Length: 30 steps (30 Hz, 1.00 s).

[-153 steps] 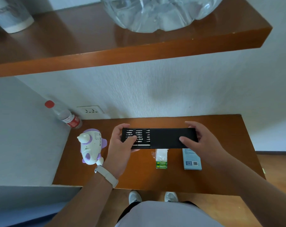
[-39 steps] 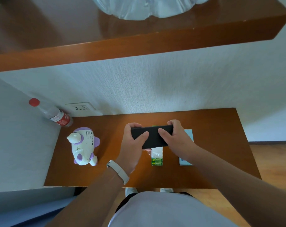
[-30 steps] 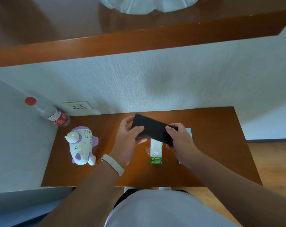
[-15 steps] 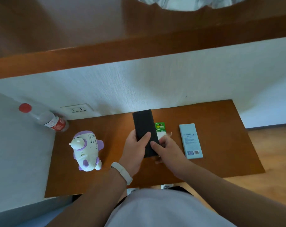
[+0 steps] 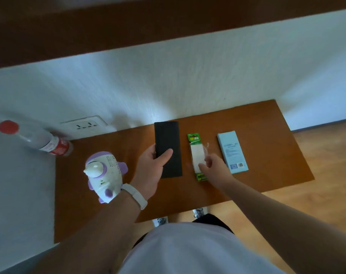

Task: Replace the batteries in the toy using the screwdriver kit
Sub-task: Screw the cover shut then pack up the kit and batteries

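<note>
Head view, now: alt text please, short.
A person's left hand grips a closed black case lying on a wooden table, while the right hand hangs over a battery pack beside it. A white-and-purple toy sits left, a light blue box right.

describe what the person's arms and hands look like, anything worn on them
The left arm and right arm are bare, no sleeves in view. The left wrist carries a slim white band. The left hand and right hand wear no gloves; no rings are visible.
</note>
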Tool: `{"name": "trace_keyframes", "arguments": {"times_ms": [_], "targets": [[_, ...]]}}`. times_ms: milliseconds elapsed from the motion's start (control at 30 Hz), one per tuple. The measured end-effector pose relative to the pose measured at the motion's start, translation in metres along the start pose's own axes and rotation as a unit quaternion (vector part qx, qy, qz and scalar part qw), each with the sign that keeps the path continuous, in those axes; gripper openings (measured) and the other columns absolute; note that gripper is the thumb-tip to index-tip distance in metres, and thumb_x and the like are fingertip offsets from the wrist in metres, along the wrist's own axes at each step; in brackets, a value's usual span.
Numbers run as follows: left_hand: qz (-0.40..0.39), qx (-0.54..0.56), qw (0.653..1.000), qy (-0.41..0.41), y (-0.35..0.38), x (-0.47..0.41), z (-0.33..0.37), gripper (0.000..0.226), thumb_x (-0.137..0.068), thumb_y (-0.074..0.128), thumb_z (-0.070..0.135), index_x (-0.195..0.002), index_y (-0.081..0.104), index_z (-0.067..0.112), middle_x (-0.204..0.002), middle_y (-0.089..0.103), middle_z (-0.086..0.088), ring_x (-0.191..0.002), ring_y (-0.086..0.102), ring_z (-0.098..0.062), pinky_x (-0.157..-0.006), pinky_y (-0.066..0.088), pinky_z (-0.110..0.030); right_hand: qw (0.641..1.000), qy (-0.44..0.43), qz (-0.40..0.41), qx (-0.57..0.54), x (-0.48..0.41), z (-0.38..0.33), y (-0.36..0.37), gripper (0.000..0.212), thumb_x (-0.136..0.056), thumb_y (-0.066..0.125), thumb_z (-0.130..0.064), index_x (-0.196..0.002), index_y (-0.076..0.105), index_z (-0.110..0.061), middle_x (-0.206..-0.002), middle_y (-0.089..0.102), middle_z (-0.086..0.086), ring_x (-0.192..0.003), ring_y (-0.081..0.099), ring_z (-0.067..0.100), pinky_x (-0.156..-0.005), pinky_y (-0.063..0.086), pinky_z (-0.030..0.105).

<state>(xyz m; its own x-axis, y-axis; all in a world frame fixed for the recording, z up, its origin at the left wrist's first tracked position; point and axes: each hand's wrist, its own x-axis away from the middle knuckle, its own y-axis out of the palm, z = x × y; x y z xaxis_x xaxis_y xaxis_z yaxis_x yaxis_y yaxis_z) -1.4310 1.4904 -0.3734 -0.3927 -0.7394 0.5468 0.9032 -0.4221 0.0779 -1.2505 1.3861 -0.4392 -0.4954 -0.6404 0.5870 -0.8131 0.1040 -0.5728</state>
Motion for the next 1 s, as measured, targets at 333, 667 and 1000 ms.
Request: {"name": "trace_keyframes", "arguments": {"times_ms": [333, 667, 1000], "targets": [[-0.010, -0.018, 1.000, 0.005, -0.017, -0.001, -0.002, 0.027, -0.095, 0.066, 0.024, -0.121, 0.066, 0.018, -0.110, 0.074, -0.003, -0.104, 0.070, -0.024, -0.092, 0.057, -0.047, 0.985, 0.031, 0.051, 0.162, -0.008, 0.010, 0.028, 0.079, -0.073, 0.072, -0.063, -0.128, 0.041, -0.016, -0.123, 0.049, 0.005, -0.113, 0.054, 0.026, -0.089, 0.055, 0.045], [-0.021, -0.028, 0.999, 0.000, -0.019, 0.000, 0.000, 0.027, -0.093, 0.068, 0.030, -0.119, 0.067, 0.021, -0.111, 0.074, -0.003, -0.107, 0.069, -0.027, -0.096, 0.054, -0.054, 0.989, 0.009, 0.111, 0.094, -0.005, 0.017, 0.011, 0.059, -0.080, 0.069, -0.052, -0.118, 0.049, -0.012, -0.111, 0.051, 0.003, -0.104, 0.054, 0.025, -0.083, 0.052, 0.040], [-0.032, -0.041, 0.999, -0.005, 0.018, 0.007, 0.001, 0.021, -0.095, 0.066, 0.028, -0.116, 0.068, 0.025, -0.107, 0.074, -0.002, -0.105, 0.069, -0.025, -0.094, 0.056, -0.051, 0.986, 0.051, 0.141, 0.075, -0.018, 0.064, -0.064, 0.067, -0.081, 0.074, -0.048, -0.131, 0.048, -0.012, -0.122, 0.050, 0.005, -0.105, 0.053, 0.020, -0.081, 0.047, 0.031]]}}
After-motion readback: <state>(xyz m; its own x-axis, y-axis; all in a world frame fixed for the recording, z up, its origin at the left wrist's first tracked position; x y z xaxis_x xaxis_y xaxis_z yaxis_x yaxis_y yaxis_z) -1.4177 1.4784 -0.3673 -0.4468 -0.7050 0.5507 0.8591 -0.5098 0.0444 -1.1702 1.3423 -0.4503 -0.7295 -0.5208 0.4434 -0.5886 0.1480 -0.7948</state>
